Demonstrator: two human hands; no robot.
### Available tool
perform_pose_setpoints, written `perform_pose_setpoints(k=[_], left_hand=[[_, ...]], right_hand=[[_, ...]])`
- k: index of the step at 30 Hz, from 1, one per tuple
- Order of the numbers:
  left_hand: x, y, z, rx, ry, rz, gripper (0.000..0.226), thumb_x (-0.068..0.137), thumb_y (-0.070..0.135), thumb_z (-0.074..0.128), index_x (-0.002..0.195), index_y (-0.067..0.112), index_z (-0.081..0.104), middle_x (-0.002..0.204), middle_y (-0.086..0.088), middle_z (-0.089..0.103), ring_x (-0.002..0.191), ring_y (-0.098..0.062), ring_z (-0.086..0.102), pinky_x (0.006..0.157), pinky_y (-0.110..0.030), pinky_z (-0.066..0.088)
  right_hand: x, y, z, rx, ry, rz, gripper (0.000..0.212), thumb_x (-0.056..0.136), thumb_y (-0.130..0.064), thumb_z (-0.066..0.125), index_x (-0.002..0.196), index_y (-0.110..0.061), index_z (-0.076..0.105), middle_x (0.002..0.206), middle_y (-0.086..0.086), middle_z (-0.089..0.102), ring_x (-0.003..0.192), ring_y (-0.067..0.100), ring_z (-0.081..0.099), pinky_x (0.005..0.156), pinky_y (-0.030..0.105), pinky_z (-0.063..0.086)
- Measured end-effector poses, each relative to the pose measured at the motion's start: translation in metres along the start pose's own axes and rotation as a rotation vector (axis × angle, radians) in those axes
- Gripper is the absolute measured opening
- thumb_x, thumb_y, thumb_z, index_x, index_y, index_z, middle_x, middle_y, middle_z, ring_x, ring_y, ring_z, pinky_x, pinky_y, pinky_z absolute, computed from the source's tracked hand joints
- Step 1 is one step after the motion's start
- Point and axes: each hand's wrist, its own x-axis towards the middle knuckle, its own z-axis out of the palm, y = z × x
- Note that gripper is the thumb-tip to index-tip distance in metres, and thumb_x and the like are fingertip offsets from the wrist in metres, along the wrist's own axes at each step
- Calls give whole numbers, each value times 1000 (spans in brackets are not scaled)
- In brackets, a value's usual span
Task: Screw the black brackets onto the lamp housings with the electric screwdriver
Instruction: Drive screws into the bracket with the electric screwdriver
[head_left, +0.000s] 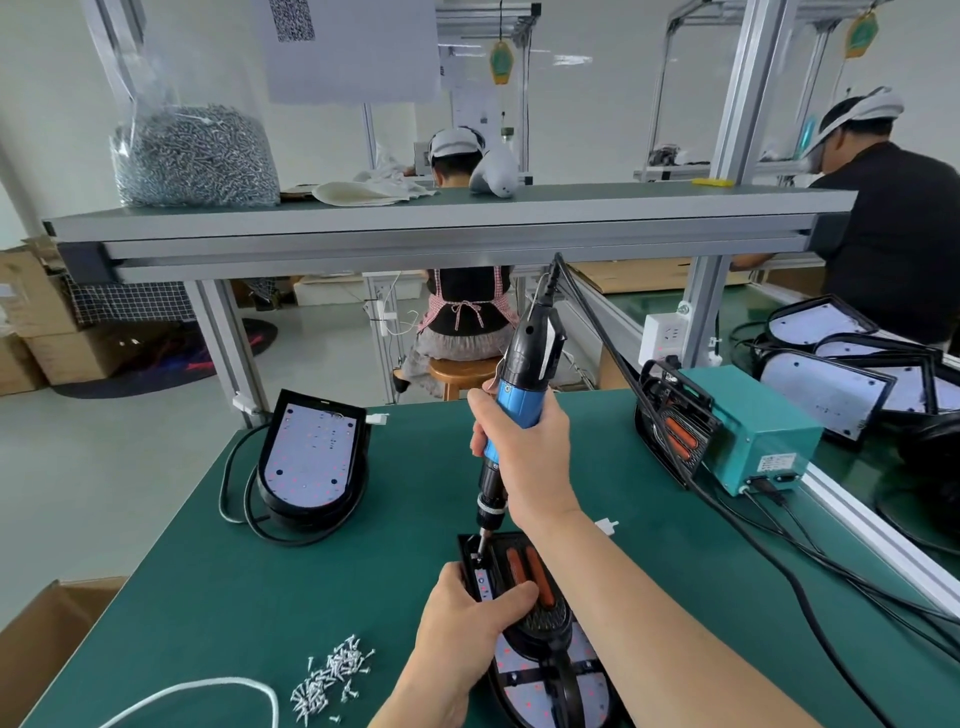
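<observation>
the right hand (524, 457) is wrapped round the blue grip of the electric screwdriver (522, 374), fingers closed tight on it. the tool stands nearly upright, and its bit is down on the black bracket (466, 545) at the left edge of a lamp housing (524, 566). that housing lies back up, orange strips showing, near the front of the green counter (208, 571). the left hand (467, 618) grips the same housing from the left, thumb laid across its ribbed back. another lamp (519, 691) shows its white panel just under and in front of it.

left of the hands there's a small heap of loose screws (332, 675) and a loop of white cord (208, 686). further back on the left another lamp (311, 457) lies panel up with its black cable curled beside it. on the right a teal box (753, 426) has a lamp (675, 431) leaning against it. a bag of screws (197, 156) sits on the shelf above.
</observation>
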Motion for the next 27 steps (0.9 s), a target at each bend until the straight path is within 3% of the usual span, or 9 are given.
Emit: perform_pose_setpoints(k=[5,12,20,27], left_hand=[[2,-1,0,8,7,2,38,73,27,87,98,23,59,87,9,72,64,3,68,53,-14,47],[0,-3,2,11,16,-17,49,70,31,89,106,18,60,100,1,74,90,-18,72,82,-37,58],[0,0,1,17,15,-37,42,72,31,88,100,22,58,96,4,72,85,-13,70,70,-29,54],[1,-1,0,-14,-9,-55,50,68,30,90,105,17,59,98,0,75,87,-17,74,84,-38,58]], right_hand=[[-2,2,2,-57,-18,-37,21,88,-7,74,85,-7,53,58,9,53,46,14,51,51,25,47],[-4,5,4,-65,-79,-42,19,86,-9,74,84,-9,55,56,2,54,45,15,50,52,25,48],[-7,-2,1,-19,-79,14,23,80,-22,80,89,-17,59,60,4,58,50,16,53,54,24,48],[14,-41,-20,163,39,-18,22,92,-12,73,100,-9,54,64,1,56,52,16,52,54,25,49]])
